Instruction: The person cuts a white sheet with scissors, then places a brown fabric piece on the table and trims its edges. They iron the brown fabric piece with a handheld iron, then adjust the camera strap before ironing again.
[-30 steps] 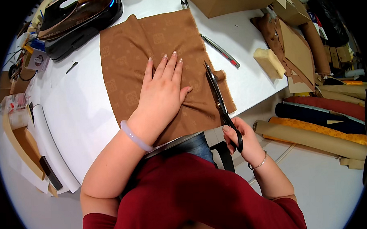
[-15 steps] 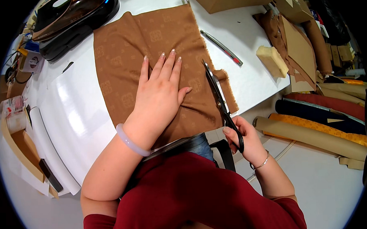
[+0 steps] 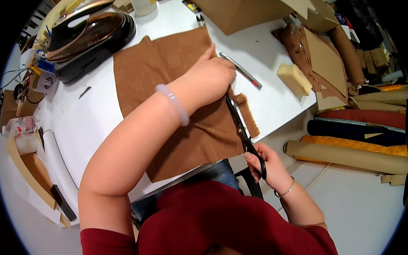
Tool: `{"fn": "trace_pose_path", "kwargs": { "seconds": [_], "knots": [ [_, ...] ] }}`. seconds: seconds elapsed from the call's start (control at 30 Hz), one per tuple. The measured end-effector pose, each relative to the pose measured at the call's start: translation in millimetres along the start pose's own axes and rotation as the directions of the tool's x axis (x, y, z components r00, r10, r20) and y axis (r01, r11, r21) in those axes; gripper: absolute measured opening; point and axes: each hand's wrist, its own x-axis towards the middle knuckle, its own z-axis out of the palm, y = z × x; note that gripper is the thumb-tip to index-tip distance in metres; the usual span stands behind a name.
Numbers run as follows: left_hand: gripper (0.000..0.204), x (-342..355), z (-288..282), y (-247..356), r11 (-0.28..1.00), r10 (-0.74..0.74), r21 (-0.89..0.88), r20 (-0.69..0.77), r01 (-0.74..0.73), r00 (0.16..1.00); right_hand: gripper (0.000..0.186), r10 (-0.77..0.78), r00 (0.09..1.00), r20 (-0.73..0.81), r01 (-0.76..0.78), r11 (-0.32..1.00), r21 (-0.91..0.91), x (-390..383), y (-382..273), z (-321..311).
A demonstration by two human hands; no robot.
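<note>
A patterned brown fabric (image 3: 168,142) lies on the white table, its right edge frayed. Black-handled scissors (image 3: 238,126) rest along that edge, their blades pointing away from me with a narrow strip of the fabric to their right. My right hand (image 3: 272,163) grips the scissors by the handles, at the table's front edge. At the fabric's right edge, just beyond the blade tips, my left hand (image 3: 213,77) is closed with bent fingers on the cloth; its fingertips are partly hidden. The left forearm crosses over the fabric.
A black and copper iron (image 3: 93,34) stands on its base at the far left. Right of the fabric lie a slim grey pen-like tool (image 3: 240,70) and a yellowish foam block (image 3: 295,78). A cardboard box (image 3: 236,9) stands behind; fabric rolls (image 3: 348,154) lie at the right.
My left hand has moved from lying flat on the fabric's middle to its right edge, fingers now bent. My right hand still holds the scissors at about the same place along the cloth.
</note>
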Motion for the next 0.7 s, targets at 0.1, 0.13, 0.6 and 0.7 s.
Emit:
{"fn": "trace_pose_path", "kwargs": {
  "seconds": [0.1,0.13,0.6,0.7],
  "knots": [
    [0.047,22.5,15.4,-10.8,0.992,0.121,-0.012,-0.168,-0.125,0.978,0.036,-0.001,1.000,0.023,0.000,1.000,0.010,0.7,-2.5,1.7],
    [0.048,27.5,16.0,-9.7,0.988,0.116,-0.076,-0.221,-0.135,0.968,0.036,0.004,1.000,0.023,-0.005,1.000,0.017,-0.5,-0.9,1.4],
    [0.093,-74.2,27.1,-9.7,0.957,-0.263,0.070,-0.190,0.281,0.946,0.031,-0.018,0.996,0.088,0.017,1.000,0.011,7.2,-5.9,-8.0],
    [0.094,-79.9,34.5,-7.4,0.948,-0.277,0.094,-0.223,0.303,0.935,0.030,-0.020,0.996,0.084,0.019,1.000,0.012,4.3,-5.8,-10.3]
  ]
}}
